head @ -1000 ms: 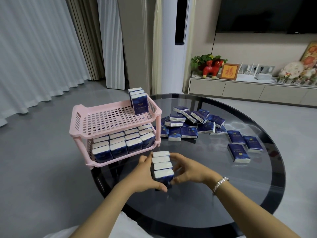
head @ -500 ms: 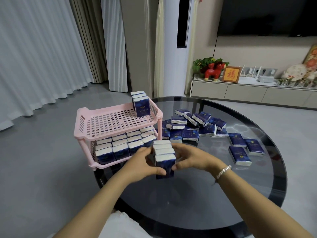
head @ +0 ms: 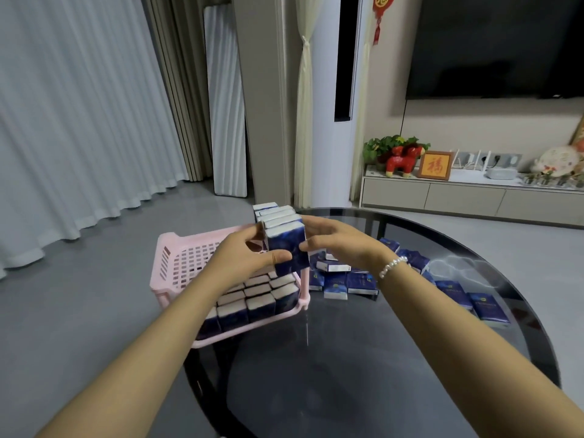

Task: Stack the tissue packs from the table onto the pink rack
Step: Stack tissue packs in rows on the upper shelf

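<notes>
Head view: round dark glass table (head: 363,374), grey floor (head: 79,311), white curtains (head: 63,121).

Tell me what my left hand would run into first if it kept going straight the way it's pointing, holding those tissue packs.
Probably the packs already standing at the far right of the pink rack top shelf. Your left hand and right hand carry the held bundle toward them; depth is unclear.
</notes>
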Available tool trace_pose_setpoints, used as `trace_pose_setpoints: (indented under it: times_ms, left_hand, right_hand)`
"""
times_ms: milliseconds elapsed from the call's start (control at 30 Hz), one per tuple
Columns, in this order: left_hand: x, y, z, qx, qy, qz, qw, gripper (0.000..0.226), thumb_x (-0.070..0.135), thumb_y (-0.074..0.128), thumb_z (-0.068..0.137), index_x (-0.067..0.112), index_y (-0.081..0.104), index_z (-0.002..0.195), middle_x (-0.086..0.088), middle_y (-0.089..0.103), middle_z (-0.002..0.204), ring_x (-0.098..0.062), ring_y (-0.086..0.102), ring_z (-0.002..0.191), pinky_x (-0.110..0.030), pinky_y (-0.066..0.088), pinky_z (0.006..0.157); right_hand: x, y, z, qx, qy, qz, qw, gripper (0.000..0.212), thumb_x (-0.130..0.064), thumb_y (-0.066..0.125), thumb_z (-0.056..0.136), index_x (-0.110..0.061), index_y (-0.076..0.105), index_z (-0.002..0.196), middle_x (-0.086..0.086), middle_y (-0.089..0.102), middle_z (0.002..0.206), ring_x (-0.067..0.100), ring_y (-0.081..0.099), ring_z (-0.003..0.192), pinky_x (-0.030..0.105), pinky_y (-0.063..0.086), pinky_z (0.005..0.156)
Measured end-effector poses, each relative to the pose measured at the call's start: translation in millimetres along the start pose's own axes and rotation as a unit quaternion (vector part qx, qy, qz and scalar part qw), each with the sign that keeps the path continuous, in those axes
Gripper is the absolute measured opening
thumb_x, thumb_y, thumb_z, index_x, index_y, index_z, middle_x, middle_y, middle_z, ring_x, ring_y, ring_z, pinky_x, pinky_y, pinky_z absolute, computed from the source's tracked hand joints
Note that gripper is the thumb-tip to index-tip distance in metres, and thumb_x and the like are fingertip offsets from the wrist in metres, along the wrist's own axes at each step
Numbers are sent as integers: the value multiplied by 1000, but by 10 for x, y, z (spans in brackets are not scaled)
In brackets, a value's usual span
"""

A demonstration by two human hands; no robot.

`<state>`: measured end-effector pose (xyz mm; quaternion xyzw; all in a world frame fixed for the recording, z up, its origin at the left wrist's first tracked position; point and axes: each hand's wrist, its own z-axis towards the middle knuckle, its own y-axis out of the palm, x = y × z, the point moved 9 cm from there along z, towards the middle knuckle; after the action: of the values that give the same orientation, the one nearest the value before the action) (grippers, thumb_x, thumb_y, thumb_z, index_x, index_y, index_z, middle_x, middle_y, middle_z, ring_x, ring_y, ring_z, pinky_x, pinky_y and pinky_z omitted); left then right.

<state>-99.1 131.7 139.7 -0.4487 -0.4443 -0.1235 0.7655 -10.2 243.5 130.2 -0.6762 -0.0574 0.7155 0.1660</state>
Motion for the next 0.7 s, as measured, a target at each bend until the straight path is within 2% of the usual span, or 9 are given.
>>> trace_pose_setpoints:
  times_ms: [133, 200, 300, 400, 433, 467, 567, 633, 700]
  left_hand:
    - [-233, -43, 256, -13, -52, -35, 998, 54, 47, 81, 64, 33, 66, 114, 12, 71, 104, -11, 65, 101, -35, 50, 94]
    - [-336, -17, 350, -20, -68, -38, 997, 48, 45, 81, 66, 35, 67, 111, 13, 72, 102, -11, 65, 99, -41, 51, 95]
    - [-429, 31, 449, -23, -68, -41, 997, 48, 37, 80, 71, 34, 64, 115, 14, 69, 103, -10, 63, 99, -37, 53, 91]
    - [-461, 96, 482, -28, -55, -53, 997, 54, 29, 79, 74, 32, 58, 124, 14, 66, 107, -6, 61, 98, -15, 53, 71]
    - [-481, 108, 490, -26, -53, -52, 997, 57, 28, 79, 74, 33, 56, 126, 14, 65, 110, -5, 60, 99, -11, 51, 70]
    - [-514, 114, 504, -21, -51, -50, 997, 59, 31, 79, 74, 34, 55, 128, 14, 64, 114, -6, 60, 102, -13, 51, 75]
    - [-608, 113, 544, -7, -51, -36, 998, 67, 38, 80, 70, 40, 52, 130, 15, 63, 121, -13, 57, 112, -38, 47, 99]
    - [-653, 128, 554, -1, -52, -30, 998, 70, 39, 81, 68, 41, 51, 130, 14, 61, 124, -14, 56, 114, -40, 46, 100]
    - [-636, 153, 540, 9, -43, -5, 999, 76, 40, 83, 64, 38, 49, 132, 11, 57, 128, -15, 54, 115, -35, 45, 99]
  right_hand:
    - [65, -90, 282, 20, 6, -6, 1000, 53, -15, 56, 80, -24, 53, 131, -1, 61, 128, 17, 53, 122, 40, 36, 109]
    - [151, -131, 378, 29, 15, -7, 999, 50, -16, 57, 78, -23, 57, 128, -1, 63, 125, 17, 55, 120, 41, 37, 109]
    - [234, -154, 464, 32, 30, -20, 999, 50, -18, 57, 75, -25, 58, 124, -6, 64, 123, 11, 56, 117, 37, 37, 109]
    - [337, -164, 541, 19, 45, -37, 998, 54, -22, 61, 75, -30, 55, 128, -9, 62, 126, 9, 54, 121, 40, 34, 111]
    - [371, -173, 565, 14, 52, -46, 997, 57, -25, 63, 74, -31, 54, 130, -10, 61, 128, 11, 53, 123, 43, 33, 112]
    - [400, -184, 585, 9, 59, -57, 997, 60, -28, 64, 73, -32, 52, 132, -10, 60, 129, 12, 52, 124, 44, 33, 112]
    - [423, -206, 624, -8, 77, -99, 992, 59, -31, 65, 74, -35, 51, 131, -11, 60, 129, 12, 52, 123, 43, 34, 111]
    - [413, -222, 640, -11, 84, -137, 987, 57, -29, 66, 76, -35, 52, 131, -9, 62, 125, 12, 55, 118, 41, 37, 109]
    - [409, -242, 642, -6, 89, -187, 978, 55, -21, 66, 79, -31, 52, 131, -7, 65, 118, 12, 58, 111, 36, 40, 105]
